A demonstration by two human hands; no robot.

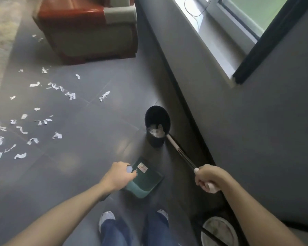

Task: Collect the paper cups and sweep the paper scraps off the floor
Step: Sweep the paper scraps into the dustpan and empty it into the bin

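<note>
Nearest the lens: the person's two forearms, jeans and pale shoes (106,219) at the bottom edge. Left hand (118,175) is curled round the top of a green dustpan (146,180), fingers wrapped on its handle end, pan hanging just above the floor (96,132). Right hand (207,176) is fisted tight on a long broom handle (178,148), which runs fwd past the bin; the brush end isn't visible.

Big stuff first: a red and grey armchair (89,32) at the far end, window ledge along the wall on the right. Then the black bin (157,126) by the wall, w/ white crumpled stuff inside, looks like cups and paper, though too blurred to be sure. No loose paper cups on the floor that I can see, so I'd judge that half is prob done.

Smallest: the paper scraps (32,125), dozens of white strips spread across the tiles on the left, well apart from pan and bin. None swept or piled yet. So sweeping is basically all left; tools are in hand, not yet at the mess.
</note>
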